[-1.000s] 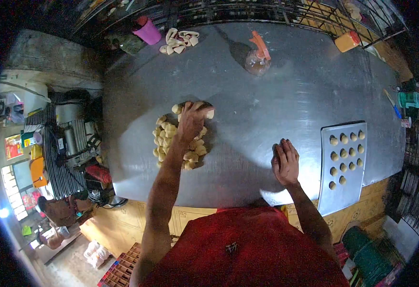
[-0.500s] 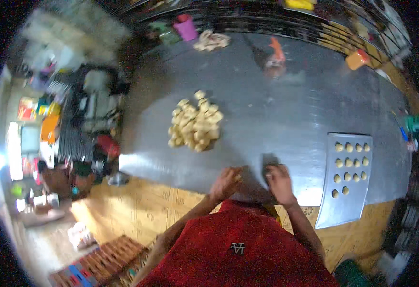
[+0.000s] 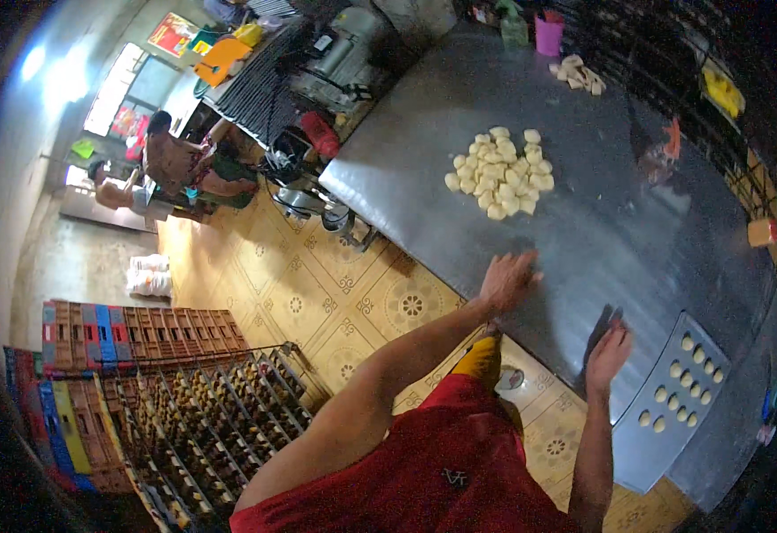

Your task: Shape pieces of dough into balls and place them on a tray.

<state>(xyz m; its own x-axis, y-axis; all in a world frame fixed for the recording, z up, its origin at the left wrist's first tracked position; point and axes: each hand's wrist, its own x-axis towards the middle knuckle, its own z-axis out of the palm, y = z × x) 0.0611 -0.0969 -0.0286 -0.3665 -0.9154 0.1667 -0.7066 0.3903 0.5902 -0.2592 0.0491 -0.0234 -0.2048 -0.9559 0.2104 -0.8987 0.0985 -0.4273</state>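
Note:
A heap of pale dough pieces (image 3: 501, 173) lies on the grey metal tabletop (image 3: 459, 115). My left hand (image 3: 507, 282) is stretched over the table's near edge on this side of the heap, fingers extended and apart from the dough. It holds nothing that I can see. My right hand (image 3: 609, 355) is over the table just left of a flat metal tray (image 3: 650, 449), its fingers stretched out and slightly blurred, with a dark shadow beside it. Rows of small round dough balls (image 3: 686, 377) sit on the tray's far part.
At the table's far side stand a pink cup (image 3: 548, 34), a spray bottle (image 3: 513, 27) and a strip-like dough pile (image 3: 577, 75). A rack of filled trays (image 3: 220, 426) and stacked crates (image 3: 140, 338) stand lower left. Two people (image 3: 175, 160) are beyond the machine (image 3: 344, 44).
The view has swung left, so table and dough appear farther right. My left hand, closed before, has opened its fingers. My right hand is now closer to the tray.

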